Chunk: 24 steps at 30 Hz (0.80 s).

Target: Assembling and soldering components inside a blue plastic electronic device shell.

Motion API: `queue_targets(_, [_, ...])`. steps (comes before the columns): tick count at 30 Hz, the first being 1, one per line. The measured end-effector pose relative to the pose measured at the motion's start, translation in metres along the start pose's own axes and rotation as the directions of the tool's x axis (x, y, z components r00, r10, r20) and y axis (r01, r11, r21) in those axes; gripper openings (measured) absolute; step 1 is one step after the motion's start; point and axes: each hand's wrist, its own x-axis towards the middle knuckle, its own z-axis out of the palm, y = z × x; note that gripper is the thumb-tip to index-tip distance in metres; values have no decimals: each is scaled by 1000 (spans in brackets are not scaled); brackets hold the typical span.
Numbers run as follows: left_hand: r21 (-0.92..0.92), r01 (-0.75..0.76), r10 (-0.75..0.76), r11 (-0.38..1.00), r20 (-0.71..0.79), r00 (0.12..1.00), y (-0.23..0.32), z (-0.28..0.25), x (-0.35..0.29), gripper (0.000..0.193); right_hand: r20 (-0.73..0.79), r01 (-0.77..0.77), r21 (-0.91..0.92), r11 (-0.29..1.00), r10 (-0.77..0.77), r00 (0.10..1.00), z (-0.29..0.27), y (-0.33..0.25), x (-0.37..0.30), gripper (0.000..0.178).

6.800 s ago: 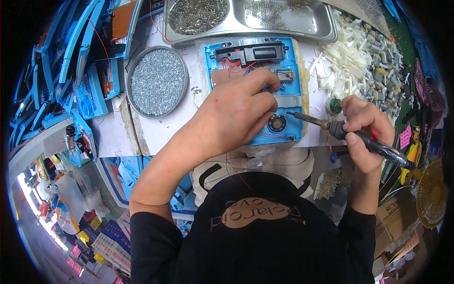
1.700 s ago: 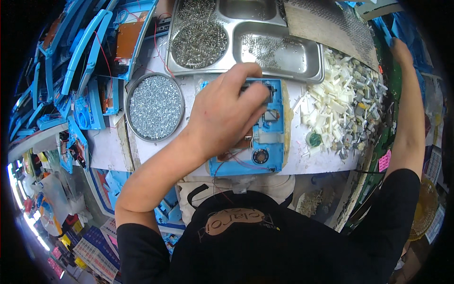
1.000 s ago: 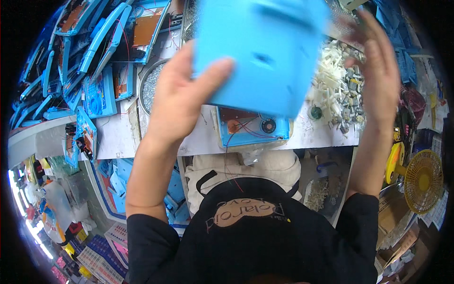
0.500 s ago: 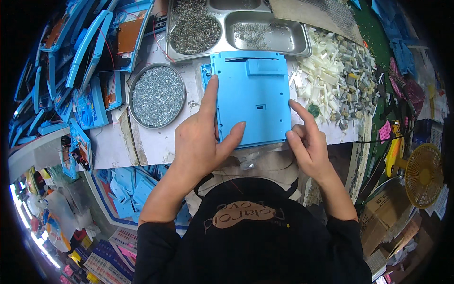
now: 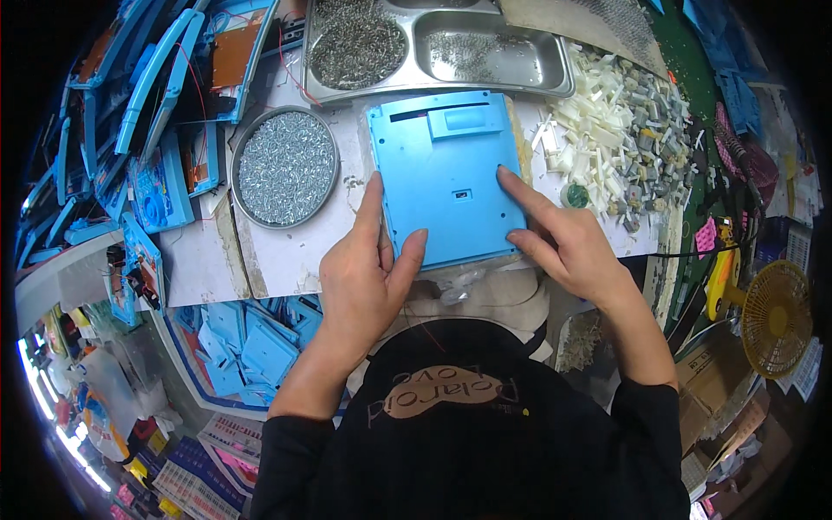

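Note:
A flat, squarish blue plastic case [image 5: 433, 195] lies in front of me, with a raised block and a long slot at its far end and a small rectangular cutout near the middle. My left hand [image 5: 364, 269] holds its left edge, index finger stretched along the side and thumb on the near left corner. On the opposite side, my right hand [image 5: 568, 238] grips the right edge, index fingertip and thumb on the top near the rim. The case is held between both hands. Clear plastic film [image 5: 459, 286] shows under its near edge.
A round dish of small screws [image 5: 288, 169] stands to the left. Beyond the case sits a steel compartment tray [image 5: 490, 61] with more small metal parts. White and grey plastic pieces [image 5: 598, 130] are heaped at right. Blue housings [image 5: 165, 95] crowd the far left; more blue panels [image 5: 251, 347] fill a bin below.
The case has shifted left and tilted slightly counterclockwise. The blue part showing past its upper left edge is now covered. My right hand has moved left with it; my left index finger sits lower.

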Motion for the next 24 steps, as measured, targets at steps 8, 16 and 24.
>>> queue_targets(8, [-104,95,-73,990,200,977,-16,-24,8,71,66,23,-471,882,10,998,-15,-21,4,67])
queue_targets(16, [532,-22,181,847,-248,952,-97,-78,53,16,285,206,-732,649,17,958,-41,-66,34,59])
queue_targets(24, [390,-20,146,920,-296,944,-102,-69,49,10,265,630,-426,649,-576,773,-5,-105,158,23])
